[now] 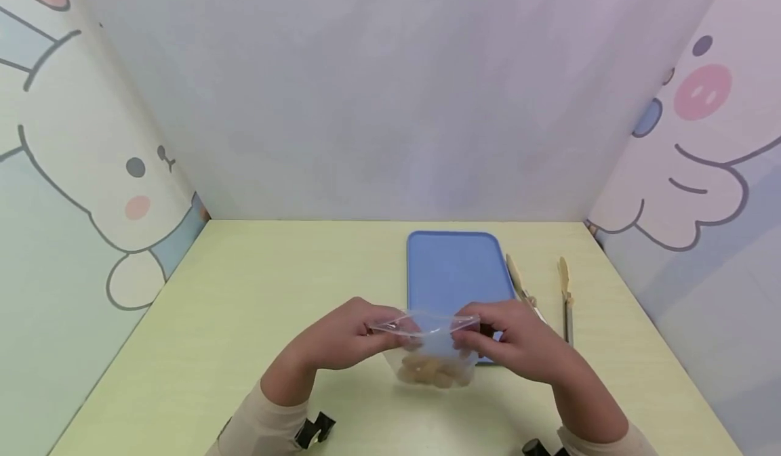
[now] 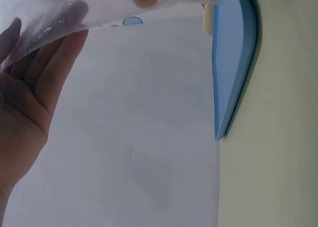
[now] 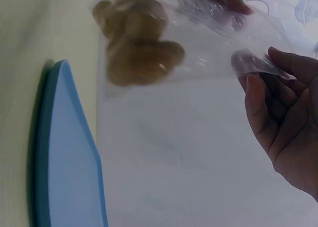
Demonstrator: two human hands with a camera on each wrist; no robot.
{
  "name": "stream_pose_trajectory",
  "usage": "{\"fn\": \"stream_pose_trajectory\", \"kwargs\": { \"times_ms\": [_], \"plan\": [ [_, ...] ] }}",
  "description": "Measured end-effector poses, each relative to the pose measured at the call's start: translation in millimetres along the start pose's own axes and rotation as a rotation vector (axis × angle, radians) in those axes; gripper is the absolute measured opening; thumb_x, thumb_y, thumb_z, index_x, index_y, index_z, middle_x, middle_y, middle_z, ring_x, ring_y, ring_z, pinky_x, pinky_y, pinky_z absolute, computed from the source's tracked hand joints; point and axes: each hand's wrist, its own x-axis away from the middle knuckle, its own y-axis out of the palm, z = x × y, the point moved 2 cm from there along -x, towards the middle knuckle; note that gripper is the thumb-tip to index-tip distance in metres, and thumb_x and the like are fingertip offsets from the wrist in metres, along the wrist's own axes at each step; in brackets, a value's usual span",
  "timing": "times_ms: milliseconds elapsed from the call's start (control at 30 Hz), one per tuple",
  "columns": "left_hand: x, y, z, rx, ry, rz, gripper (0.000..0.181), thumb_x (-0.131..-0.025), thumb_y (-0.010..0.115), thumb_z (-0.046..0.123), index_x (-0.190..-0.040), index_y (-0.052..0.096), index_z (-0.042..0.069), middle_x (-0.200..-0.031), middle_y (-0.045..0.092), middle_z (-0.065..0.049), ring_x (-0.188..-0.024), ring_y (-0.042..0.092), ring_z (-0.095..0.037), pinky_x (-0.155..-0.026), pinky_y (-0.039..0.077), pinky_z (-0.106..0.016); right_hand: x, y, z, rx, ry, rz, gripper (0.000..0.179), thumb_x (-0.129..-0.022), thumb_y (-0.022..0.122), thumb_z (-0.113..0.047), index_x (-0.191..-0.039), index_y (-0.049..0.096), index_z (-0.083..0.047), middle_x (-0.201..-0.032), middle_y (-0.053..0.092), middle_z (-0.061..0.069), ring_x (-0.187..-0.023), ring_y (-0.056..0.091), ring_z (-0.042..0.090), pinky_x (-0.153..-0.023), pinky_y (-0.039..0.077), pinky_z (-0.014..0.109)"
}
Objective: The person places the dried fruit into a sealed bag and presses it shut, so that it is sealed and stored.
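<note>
A clear plastic bag (image 1: 390, 359) hangs between my two hands above the table's near half, its mouth spread partway and facing up. Several round, brownish-yellow pieces (image 1: 430, 370) lie at its bottom; their exact kind is unclear. My left hand (image 1: 356, 334) pinches the left side of the bag's mouth, thumb on one face and fingers on the other. On the opposite side, my right hand (image 1: 518, 341) pinches the mouth's edge the same way. In the right wrist view the pieces (image 3: 144, 63) show blurred through the plastic, and the right thumb (image 3: 290, 63) presses the film.
Behind the bag lies a blue rectangular tray (image 1: 457, 266) on the pale yellow table (image 1: 293, 266). Two slim utensils with yellowish ends, one nearer the tray (image 1: 515, 276) and one farther right (image 1: 564, 276), lie beside it. A grey wall (image 1: 390, 104) closes the back; cartoon-printed walls flank the table.
</note>
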Motion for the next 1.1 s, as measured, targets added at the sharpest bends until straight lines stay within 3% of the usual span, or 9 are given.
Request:
{"fn": "stream_pose_trajectory", "kwargs": {
  "times_ms": [167, 300, 467, 633, 767, 900, 1100],
  "plan": [
    [0.5, 4.0, -2.8, -0.064, -0.045, -0.118, 0.018, -0.102, 0.053, 0.031, -0.105, 0.067, 0.021, -0.091, 0.07, 0.009, -0.073, 0.057, 0.006, -0.068, 0.05, -0.015, 2.3, 0, 4, 0.055, 0.063, -0.122, 0.011, -0.097, 0.063, -0.015, -0.101, 0.062, -0.025, -0.08, 0.065, -0.013, -0.067, 0.056, -0.003, -0.055, 0.046, 0.017],
    [1.2, 3.7, -4.3, -0.127, -0.098, -0.105, 0.02, -0.1, 0.055, 0.039, -0.102, 0.069, 0.024, -0.087, 0.066, 0.017, -0.072, 0.057, 0.007, -0.069, 0.049, -0.015, 3.6, 0, 4, 0.115, 0.12, -0.171, 0.004, -0.098, 0.06, -0.026, -0.099, 0.061, -0.03, -0.078, 0.062, -0.015, -0.067, 0.054, -0.005, -0.058, 0.046, 0.018],
    [0.1, 6.9, -4.5, -0.127, -0.106, -0.082, 0.018, -0.099, 0.057, 0.039, -0.096, 0.067, 0.025, -0.079, 0.06, 0.018, -0.066, 0.051, 0.005, -0.065, 0.046, -0.015, 0.7, 10, 0, 0.145, 0.109, -0.131, 0.009, -0.097, 0.063, -0.028, -0.105, 0.061, -0.031, -0.087, 0.063, -0.017, -0.074, 0.058, -0.004, -0.062, 0.049, 0.02],
    [-4.4, 12.0, 1.8, -0.136, -0.07, -0.086, 0.017, -0.098, 0.059, 0.038, -0.097, 0.068, 0.024, -0.083, 0.062, 0.019, -0.069, 0.051, 0.007, -0.067, 0.046, -0.013, -8.5, 30, -9, 0.264, 0.0, -0.041, 0.02, -0.096, 0.064, -0.027, -0.116, 0.06, -0.026, -0.096, 0.066, -0.017, -0.081, 0.061, -0.005, -0.067, 0.049, 0.016],
    [-6.8, 13.5, 9.0, -0.136, -0.026, -0.101, 0.019, -0.095, 0.063, 0.04, -0.099, 0.069, 0.022, -0.086, 0.064, 0.019, -0.073, 0.053, 0.009, -0.069, 0.046, -0.013, -9.9, 35, -12, 0.273, -0.044, 0.026, 0.011, -0.094, 0.067, -0.02, -0.104, 0.063, -0.024, -0.087, 0.064, -0.02, -0.07, 0.053, -0.009, -0.064, 0.043, 0.009],
    [-8.6, 13.5, 12.7, -0.144, 0.005, -0.088, 0.018, -0.097, 0.061, 0.038, -0.099, 0.069, 0.022, -0.089, 0.066, 0.019, -0.077, 0.055, 0.012, -0.074, 0.048, -0.013, -8.4, 34, -14, 0.27, -0.032, 0.025, 0.008, -0.092, 0.07, -0.022, -0.095, 0.063, -0.026, -0.082, 0.059, -0.022, -0.066, 0.047, -0.009, -0.062, 0.039, 0.007],
    [-8.6, 13.4, 14.2, -0.214, 0.039, -0.051, 0.017, -0.099, 0.058, 0.032, -0.095, 0.07, 0.021, -0.083, 0.068, 0.015, -0.07, 0.048, 0.014, -0.067, 0.047, -0.013, -7.7, 29, -17, 0.422, -0.116, 0.026, 0.003, -0.096, 0.064, -0.021, -0.093, 0.064, -0.022, -0.08, 0.057, -0.019, -0.066, 0.045, -0.007, -0.064, 0.039, 0.008]
  ]
}}
